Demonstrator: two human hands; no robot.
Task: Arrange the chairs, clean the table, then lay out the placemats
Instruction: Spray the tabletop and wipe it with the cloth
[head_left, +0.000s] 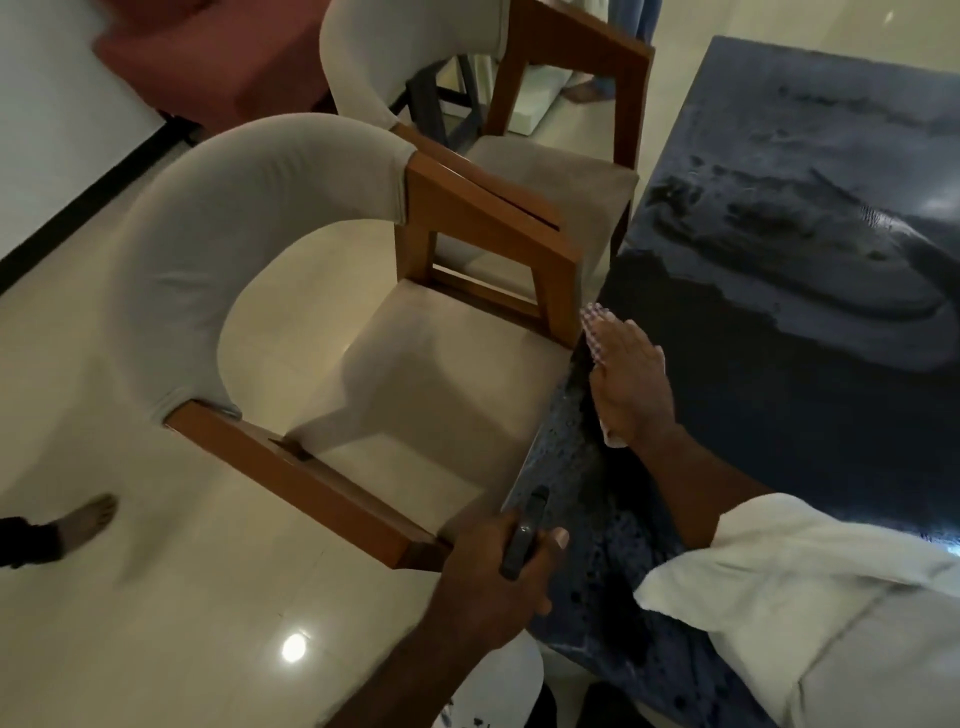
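Note the glossy cream tiled floor (156, 597); a bright light reflection (294, 647) shows near the bottom. At the left edge you see a bare foot (85, 519) on the floor. A red upholstered seat (208, 57) stands top left, beside a black skirting strip (88, 197).

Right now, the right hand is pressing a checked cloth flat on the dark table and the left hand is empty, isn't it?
Not quite. In the head view the left hand is not empty: it grips a slim dark object, too unclear to name. The rest is right: the right hand presses a checked cloth flat on the dark table.
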